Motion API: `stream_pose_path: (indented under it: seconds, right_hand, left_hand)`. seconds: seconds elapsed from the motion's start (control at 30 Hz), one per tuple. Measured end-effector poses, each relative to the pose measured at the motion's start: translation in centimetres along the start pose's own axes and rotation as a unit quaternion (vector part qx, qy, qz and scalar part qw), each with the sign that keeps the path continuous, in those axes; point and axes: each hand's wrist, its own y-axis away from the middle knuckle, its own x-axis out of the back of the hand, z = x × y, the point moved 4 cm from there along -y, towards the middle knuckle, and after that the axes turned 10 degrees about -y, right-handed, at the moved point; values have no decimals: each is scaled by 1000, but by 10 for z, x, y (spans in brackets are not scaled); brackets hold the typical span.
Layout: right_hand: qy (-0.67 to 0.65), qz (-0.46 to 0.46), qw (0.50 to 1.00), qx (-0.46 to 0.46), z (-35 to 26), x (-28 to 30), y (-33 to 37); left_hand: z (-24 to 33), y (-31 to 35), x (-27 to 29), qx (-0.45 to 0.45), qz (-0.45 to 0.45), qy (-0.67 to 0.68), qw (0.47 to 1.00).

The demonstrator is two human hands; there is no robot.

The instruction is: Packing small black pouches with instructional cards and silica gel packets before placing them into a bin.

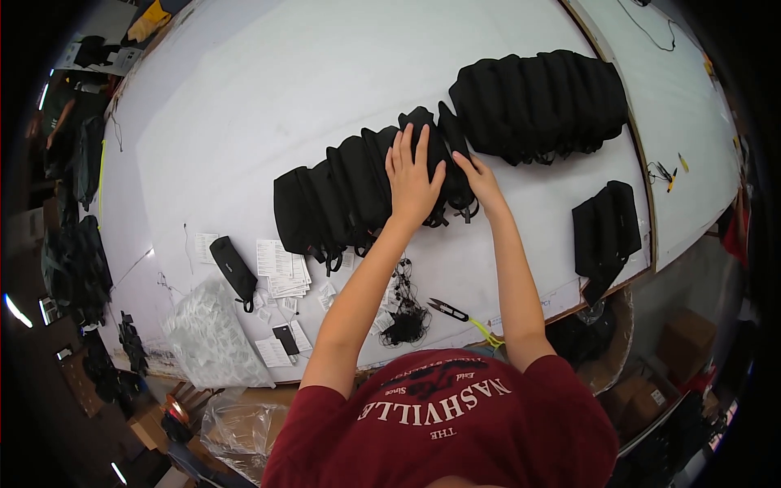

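A row of black fabric pouches (346, 183) with small loops along their near ends stands on edge on the white table. My left hand (413, 183) lies over the right part of this row, its fingers stretched and spread on the pouches. My right hand (486, 185) holds a narrow black pouch (455, 146) at the row's right end, thumb side against the fabric; some of its fingertips are hidden. Just beyond it stands a second tight row of black pouches (537, 106).
More black pouches (606, 232) lie at the right table edge. Thread snips (449, 310) and a tangle of black cords (407, 325) are near my body. To the left are one pouch (234, 270), paper slips (282, 267), a dark phone-like slab (285, 340) and a clear plastic bag (215, 337).
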Motion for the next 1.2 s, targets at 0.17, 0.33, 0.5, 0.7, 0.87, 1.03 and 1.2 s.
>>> stream_pose_path:
  seconds: [0.17, 0.33, 0.5, 0.7, 0.87, 1.03, 1.2]
  right_hand:
    - [118, 84, 989, 5, 18, 19, -9]
    - [169, 102, 975, 100, 21, 19, -17]
    - [136, 46, 985, 96, 0, 11, -7]
    - [243, 19, 965, 96, -5, -6, 4]
    - [253, -39, 955, 152, -8, -23, 13]
    - [251, 13, 960, 121, 1, -2, 9]
    - [198, 1, 976, 94, 6, 4, -2]
  left_hand:
    - [6, -3, -17, -67, -20, -84, 994]
    - [1, 0, -28, -78, -19, -125, 989]
    - [-9, -7, -22, -55, -57, 11, 997]
    - [-172, 64, 89, 297, 191, -105, 930]
    - [-243, 122, 95, 456, -47, 1, 889]
    - [-192, 94, 86, 304, 14, 98, 948]
    - [-186, 76, 74, 381, -95, 172, 904]
